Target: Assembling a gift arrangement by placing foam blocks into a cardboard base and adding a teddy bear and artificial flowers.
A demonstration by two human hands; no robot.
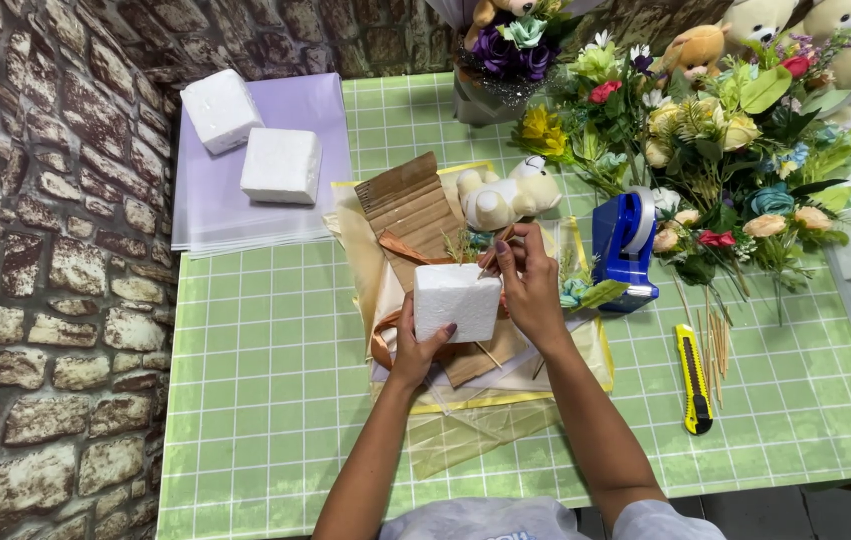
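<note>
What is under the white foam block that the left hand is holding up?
Under the foam block lie brown corrugated cardboard, an orange ribbon and yellow-edged clear wrapping sheets on the green table. What lies directly beneath is covered by the block and the left hand.

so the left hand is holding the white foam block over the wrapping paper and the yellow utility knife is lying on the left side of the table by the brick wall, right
Not quite. The yellow utility knife lies on the right side of the table, beside the wooden sticks, not by the brick wall. The head view shows it. The rest holds: the left hand holds the white foam block over the wrapping paper.
</note>
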